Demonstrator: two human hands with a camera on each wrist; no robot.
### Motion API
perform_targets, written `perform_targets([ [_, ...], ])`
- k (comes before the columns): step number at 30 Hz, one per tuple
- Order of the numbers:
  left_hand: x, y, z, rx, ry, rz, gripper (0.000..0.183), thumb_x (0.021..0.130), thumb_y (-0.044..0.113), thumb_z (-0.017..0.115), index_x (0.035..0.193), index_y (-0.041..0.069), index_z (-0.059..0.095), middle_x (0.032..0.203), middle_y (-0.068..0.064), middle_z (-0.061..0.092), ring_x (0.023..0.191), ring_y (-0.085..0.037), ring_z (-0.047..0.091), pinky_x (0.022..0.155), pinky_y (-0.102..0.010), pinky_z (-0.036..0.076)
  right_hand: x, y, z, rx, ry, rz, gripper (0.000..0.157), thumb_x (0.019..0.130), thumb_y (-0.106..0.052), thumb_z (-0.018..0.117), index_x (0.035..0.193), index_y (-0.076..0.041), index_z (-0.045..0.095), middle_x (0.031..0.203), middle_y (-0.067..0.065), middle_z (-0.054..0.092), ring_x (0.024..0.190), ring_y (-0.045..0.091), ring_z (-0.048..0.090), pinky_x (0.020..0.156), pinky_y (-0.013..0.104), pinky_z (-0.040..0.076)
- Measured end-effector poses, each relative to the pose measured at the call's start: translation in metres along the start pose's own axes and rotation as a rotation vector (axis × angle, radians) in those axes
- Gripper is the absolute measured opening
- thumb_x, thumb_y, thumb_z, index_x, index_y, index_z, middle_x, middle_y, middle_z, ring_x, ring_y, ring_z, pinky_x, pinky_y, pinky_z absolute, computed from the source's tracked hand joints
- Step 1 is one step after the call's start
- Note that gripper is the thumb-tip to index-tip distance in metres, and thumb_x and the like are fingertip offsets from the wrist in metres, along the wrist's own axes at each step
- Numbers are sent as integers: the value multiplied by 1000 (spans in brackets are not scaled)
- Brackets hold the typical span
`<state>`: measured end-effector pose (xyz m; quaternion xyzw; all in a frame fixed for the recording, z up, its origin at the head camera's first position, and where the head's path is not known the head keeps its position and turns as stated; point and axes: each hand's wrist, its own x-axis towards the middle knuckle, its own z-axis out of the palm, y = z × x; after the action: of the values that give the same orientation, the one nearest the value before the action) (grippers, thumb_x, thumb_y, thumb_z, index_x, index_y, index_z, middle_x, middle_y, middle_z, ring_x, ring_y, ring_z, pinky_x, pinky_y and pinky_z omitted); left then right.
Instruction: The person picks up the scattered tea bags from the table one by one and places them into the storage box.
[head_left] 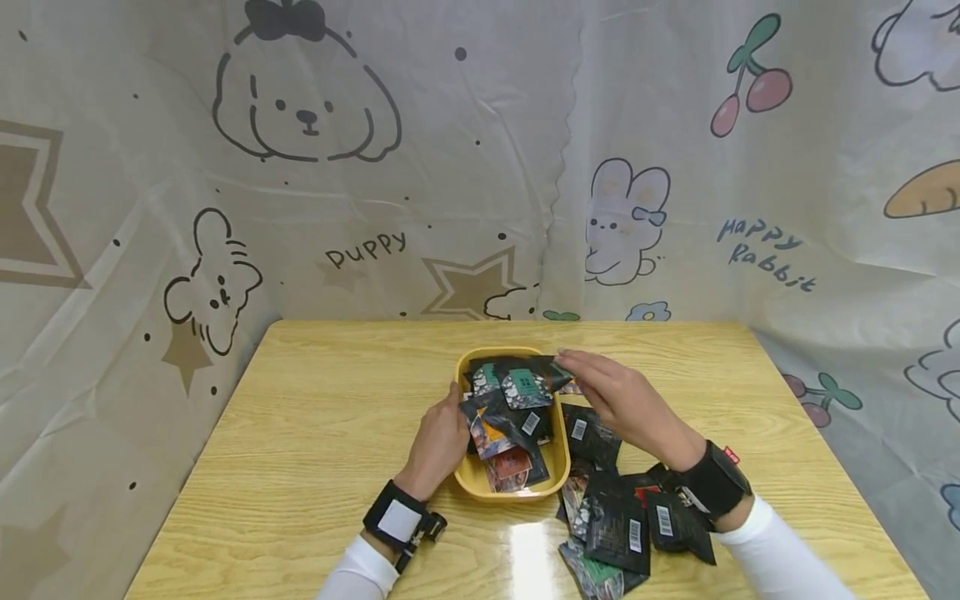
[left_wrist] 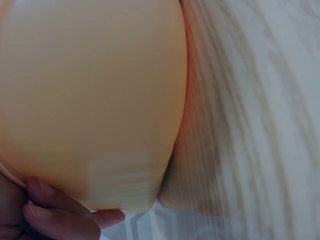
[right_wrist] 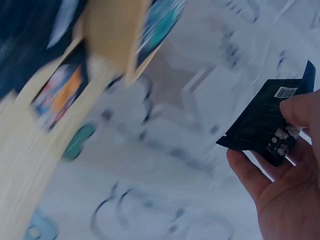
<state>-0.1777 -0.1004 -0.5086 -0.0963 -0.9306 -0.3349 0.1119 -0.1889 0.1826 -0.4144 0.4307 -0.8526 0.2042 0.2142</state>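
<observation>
A yellow plastic basket [head_left: 558,471] stands mid-table, with several black packets [head_left: 525,387] piled inside, some bearing green or orange pictures. My left hand [head_left: 441,437] holds the basket by its left side. In the left wrist view, its fingers [left_wrist: 65,222] lie against the pale outer wall. Over the basket's far right corner, my right hand [head_left: 622,400] pinches a small black packet [right_wrist: 265,120] between thumb and fingers. A white barcode label and a pale pebble-like print show on this packet in the right wrist view.
More packets [head_left: 618,521] lie in a loose heap on the wooden table [head_left: 322,417], right of the basket and below my right forearm. A curtain [head_left: 450,167] with cartoon prints hangs behind the table and along its sides.
</observation>
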Motion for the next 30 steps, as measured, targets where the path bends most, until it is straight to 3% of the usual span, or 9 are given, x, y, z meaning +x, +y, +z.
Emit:
perform_targets([
  [6,0,1,3,-1,3,17,48,90,3,43,135,-9,33,109,-27,58,70,-17,55,54,-32,48,0,-30,15,22,-68,-118,49,86,-1,57,133,-9,48,134,9,47,121,20,41,94,38,41],
  [13,0,3,3,7,2,17,48,90,3,43,135,-9,34,107,-26,59,71,-18,56,54,-34,49,-15,-38,31,28,-160,-136,40,85,-6,60,125,-10,56,130,9,51,117,21,45,94,40,41],
  [19,-1,2,4,15,-11,12,48,90,4,43,135,-10,33,108,-26,59,75,-18,57,58,-35,50,-25,-31,23,12,-196,-56,47,85,-22,64,130,-14,51,135,7,46,121,22,41,100,45,33],
  [26,1,0,2,15,-8,-2,48,91,5,43,135,-9,33,111,-27,58,82,-21,57,65,-40,51,-48,-21,6,-27,-365,137,93,73,-63,63,147,-24,21,153,3,12,135,27,13,105,55,16],
  [30,3,-1,2,19,-13,-13,47,92,6,42,136,-8,33,115,-26,56,87,-21,57,69,-40,51,-75,-23,4,-17,-418,205,100,69,-67,64,147,-25,18,153,4,9,134,31,14,104,58,16],
])
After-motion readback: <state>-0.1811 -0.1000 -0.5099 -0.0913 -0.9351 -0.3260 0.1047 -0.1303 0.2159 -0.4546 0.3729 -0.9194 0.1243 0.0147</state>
